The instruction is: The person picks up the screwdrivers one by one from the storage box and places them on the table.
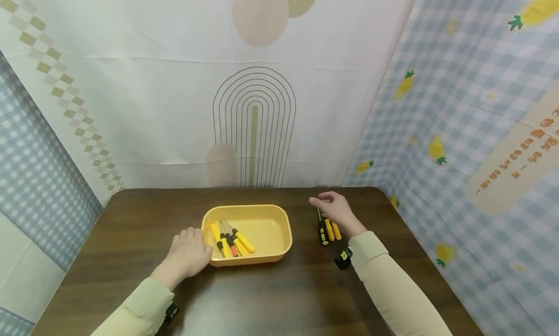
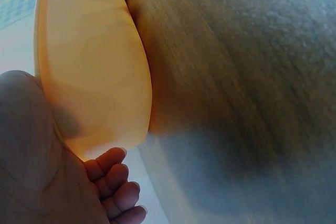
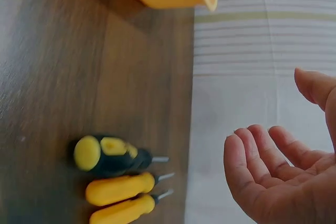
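Note:
A yellow plastic tray (image 1: pixel 271 254) stands on the table, with several yellow-and-black screwdrivers (image 1: pixel 242 241) in its left half. My left hand (image 1: pixel 189 252) grips the tray's left end, thumb at the near rim and fingers bent down along the outside. To the right of the tray lie three more screwdrivers: a thick black one with yellow patches (image 3: pixel 113 154) and two slimmer yellow ones, a first yellow screwdriver (image 3: pixel 123 188) and a second yellow screwdriver (image 3: pixel 126 211). Over their shaft ends hovers my right hand (image 1: pixel 335 209), its fingers loosely bent and nothing held.
The dark wooden table (image 1: pixel 262 302) ends at a white patterned cloth (image 1: pixel 174 108) hanging behind it. A blue checked cloth (image 1: pixel 436 108) with pineapples hangs along the right side. Each wrist carries a small black camera, such as the right wrist camera (image 1: pixel 343 259).

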A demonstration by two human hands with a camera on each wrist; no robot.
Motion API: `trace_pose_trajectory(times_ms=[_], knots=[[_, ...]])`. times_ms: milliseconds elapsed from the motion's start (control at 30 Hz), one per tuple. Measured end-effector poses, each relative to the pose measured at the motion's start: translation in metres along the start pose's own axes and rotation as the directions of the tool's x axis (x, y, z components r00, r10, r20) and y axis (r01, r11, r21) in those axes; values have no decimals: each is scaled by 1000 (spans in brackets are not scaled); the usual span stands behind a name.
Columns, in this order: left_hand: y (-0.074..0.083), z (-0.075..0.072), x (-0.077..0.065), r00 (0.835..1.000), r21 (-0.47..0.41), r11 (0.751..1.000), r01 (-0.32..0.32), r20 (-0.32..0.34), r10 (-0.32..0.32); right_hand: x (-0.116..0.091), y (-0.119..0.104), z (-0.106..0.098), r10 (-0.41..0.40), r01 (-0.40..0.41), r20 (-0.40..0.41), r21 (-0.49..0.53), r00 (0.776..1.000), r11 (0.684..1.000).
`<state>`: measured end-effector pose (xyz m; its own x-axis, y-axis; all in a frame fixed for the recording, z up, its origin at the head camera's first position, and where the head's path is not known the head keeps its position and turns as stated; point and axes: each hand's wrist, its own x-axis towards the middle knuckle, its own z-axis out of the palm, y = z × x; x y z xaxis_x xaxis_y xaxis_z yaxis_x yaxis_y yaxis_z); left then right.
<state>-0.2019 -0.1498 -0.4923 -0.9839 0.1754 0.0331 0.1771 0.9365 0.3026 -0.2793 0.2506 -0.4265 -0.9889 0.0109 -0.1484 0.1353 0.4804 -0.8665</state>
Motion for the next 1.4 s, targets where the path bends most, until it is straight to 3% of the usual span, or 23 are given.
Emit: trace_pose_trajectory(times_ms=[300, 667, 1400], knots=[[-2, 3, 1, 1000, 3, 1000, -3, -1, 3, -3, -16, 14, -70, 72, 37, -35, 997, 997], [-1, 0, 4, 1000, 7, 1000, -9, -17, 10, -2, -32, 39, -96, 97, 59, -1, 994, 995], [-4, 4, 1, 1000, -8, 1000, 3, -11, -3, -2, -47, 91, -63, 65, 146, -8, 987, 998]])
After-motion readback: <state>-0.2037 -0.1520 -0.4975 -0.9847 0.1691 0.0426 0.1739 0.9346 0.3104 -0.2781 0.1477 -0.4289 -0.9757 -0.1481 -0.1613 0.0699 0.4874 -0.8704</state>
